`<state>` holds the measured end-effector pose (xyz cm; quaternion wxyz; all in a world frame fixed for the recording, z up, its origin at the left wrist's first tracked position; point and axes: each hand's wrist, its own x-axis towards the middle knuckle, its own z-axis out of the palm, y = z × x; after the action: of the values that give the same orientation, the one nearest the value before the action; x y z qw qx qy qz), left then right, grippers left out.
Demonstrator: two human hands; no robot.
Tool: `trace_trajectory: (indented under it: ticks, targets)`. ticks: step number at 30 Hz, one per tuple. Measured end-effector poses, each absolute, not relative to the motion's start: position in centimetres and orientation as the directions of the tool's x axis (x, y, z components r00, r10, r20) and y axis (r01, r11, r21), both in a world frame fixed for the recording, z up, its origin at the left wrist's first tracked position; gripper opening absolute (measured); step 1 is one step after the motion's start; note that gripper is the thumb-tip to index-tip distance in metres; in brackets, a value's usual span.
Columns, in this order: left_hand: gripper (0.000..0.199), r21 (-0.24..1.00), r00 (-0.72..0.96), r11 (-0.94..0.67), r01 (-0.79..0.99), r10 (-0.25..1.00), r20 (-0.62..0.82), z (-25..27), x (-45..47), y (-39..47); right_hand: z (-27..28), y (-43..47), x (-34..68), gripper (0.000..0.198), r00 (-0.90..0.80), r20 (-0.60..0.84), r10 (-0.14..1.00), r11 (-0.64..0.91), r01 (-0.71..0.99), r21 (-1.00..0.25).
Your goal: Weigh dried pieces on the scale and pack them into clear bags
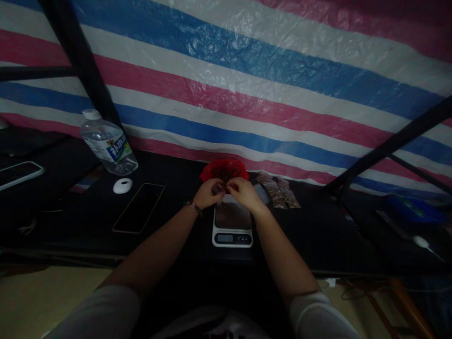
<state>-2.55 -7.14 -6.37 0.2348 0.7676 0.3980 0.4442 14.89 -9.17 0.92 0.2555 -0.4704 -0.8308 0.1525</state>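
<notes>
- Left hand (pixel 208 193): fingers curled nearly closed, thumb and fingertips pinching a small clear bag (pixel 218 189).
- Right hand (pixel 244 192): thumb and forefinger brought together at the right side of the same bag; the exact grip is too dim to confirm.
- Location: the bag is held above the far end of a kitchen scale (pixel 233 219), which stands about midway along the table (pixel 310 240), its display facing the front edge.
- Surroundings: an open red bag (pixel 241 169) lies towards the back edge, just beyond the hands; filled packets (pixel 277 194) lie right of the scale, also towards the back edge.
- Handling, as judged: light, thin, limp and rather slippery; it would crumple readily, and loose contents could spill if tipped.
- Recommended hold: pinch opposite sides of the mouth, without squeezing the body.
</notes>
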Motion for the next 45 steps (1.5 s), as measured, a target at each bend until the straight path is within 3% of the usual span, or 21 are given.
trace_trajectory:
  ticks: [6,13,18,23,28,32,37,45]
  targets:
    - [0.031,0.746,0.15,-0.5,0.439,0.86,0.488,-6.9,-2.8,-6.5,-0.7,-9.6,14.8,0.011,-0.577,0.109,0.81,0.566,0.719,-0.403]
    - [0.031,0.753,0.151,-0.501,0.427,0.86,0.487,-7.0,-2.8,-6.5,-1.7,-10.2,14.4,0.014,-0.67,-0.023,0.742,0.614,0.693,-0.378]
    - [0.03,0.751,0.164,-0.51,0.418,0.856,0.49,-7.0,-2.7,-6.5,-1.2,-10.3,15.3,0.02,-0.68,-0.079,0.729,0.624,0.708,-0.331]
    - [0.031,0.752,0.184,-0.52,0.406,0.852,0.49,-7.1,-2.7,-6.5,-1.1,-10.3,14.9,0.019,-0.651,-0.11,0.751,0.628,0.755,-0.189]
    - [0.032,0.737,0.203,-0.542,0.403,0.839,0.506,-7.2,-2.8,-6.4,-1.0,-10.1,14.7,0.019,-0.658,-0.091,0.747,0.644,0.751,-0.146]
    - [0.033,0.727,0.21,-0.553,0.407,0.831,0.514,-6.9,-2.7,-6.7,-0.3,-9.7,15.3,0.017,-0.664,0.047,0.746,0.652,0.715,-0.253]
    - [0.038,0.697,0.281,-0.607,0.381,0.794,0.538,-6.4,-2.6,-7.1,1.0,-8.5,14.9,0.013,-0.547,0.291,0.785,0.619,0.667,-0.415]
    - [0.033,0.687,0.271,-0.633,0.358,0.774,0.572,-6.3,-2.6,-7.1,1.5,-8.0,11.8,0.011,-0.566,0.326,0.757,0.651,0.613,-0.448]
